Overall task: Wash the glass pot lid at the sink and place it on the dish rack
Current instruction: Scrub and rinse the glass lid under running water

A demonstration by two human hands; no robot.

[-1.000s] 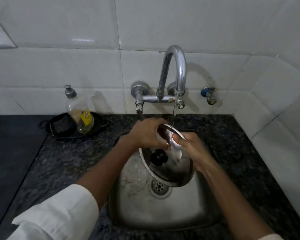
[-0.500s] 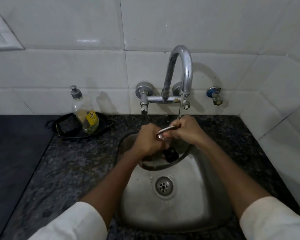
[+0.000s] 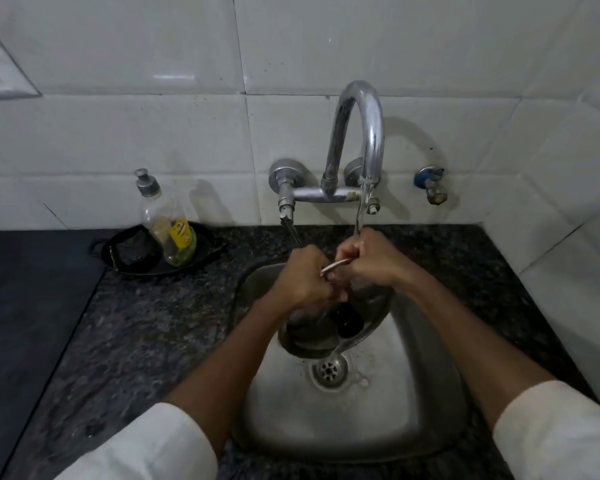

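The white tiled wall (image 3: 153, 133) fills the upper half, and the dark speckled desk (image 3: 153, 323) runs below it. The steel sink (image 3: 413, 393) is set into the desk, with a drain (image 3: 329, 370) in its floor. The curved tap (image 3: 361, 133) comes out of the wall above the sink, and a thin stream of water falls from it onto the right hand (image 3: 371, 261). The lid (image 3: 312, 336) is held tilted over the back part of the sink, above the drain, with its black knob (image 3: 349, 322) facing the camera; water runs off its lower edge. The left hand (image 3: 305, 278) has its grip closed on the upper rim of the lid, and the right hand is closed on the same rim just beside it. Which fingers touch the glass is probably hidden by the knuckles. At the left, a soap bottle (image 3: 168, 223) stands in a black tray (image 3: 125, 258) against the wall.
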